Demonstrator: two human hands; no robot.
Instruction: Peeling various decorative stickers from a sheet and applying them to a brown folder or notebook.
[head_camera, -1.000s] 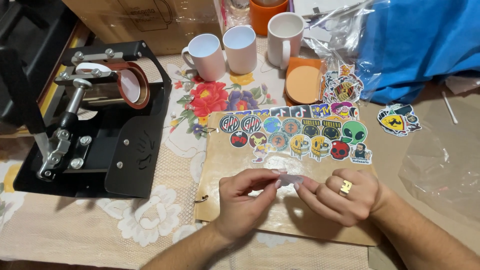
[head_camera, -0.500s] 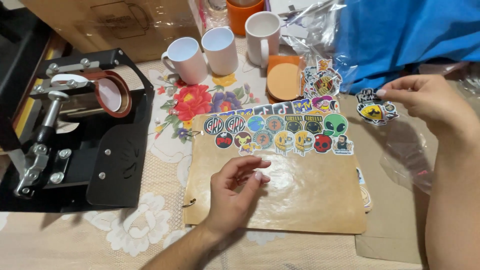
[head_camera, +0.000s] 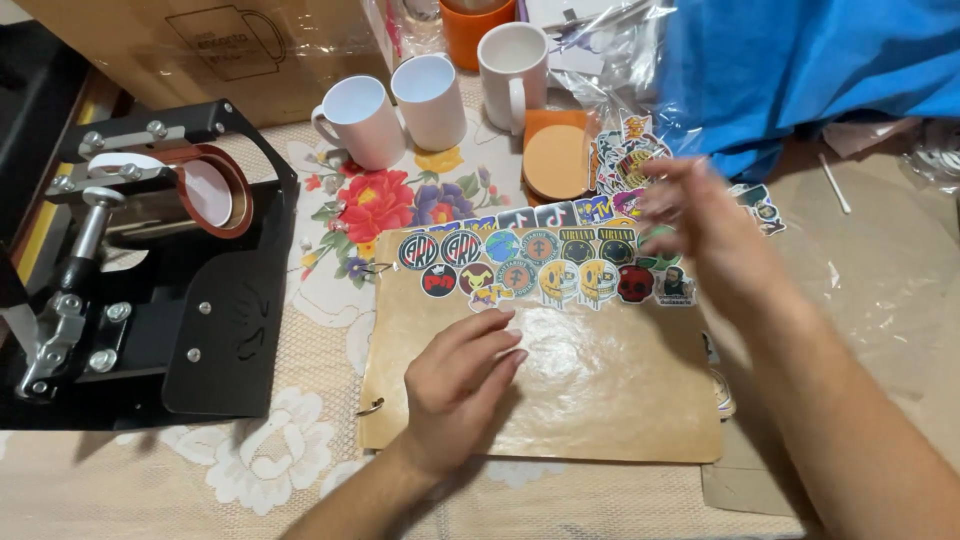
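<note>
Hands differ: left hand (head_camera: 462, 378) lies flat on brown board (head_camera: 600, 390), right hand (head_camera: 700, 225) hovers spread, blurred.

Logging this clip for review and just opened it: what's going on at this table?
A person is sticking small colourful stickers in rows along the top edge of a tan ring-bound kraft cover. The left hand rests flat on the cover. The right hand, motion-blurred, hovers over the right end of the rows. Three white ceramic mugs and a black mug heat press stand nearby.
</note>
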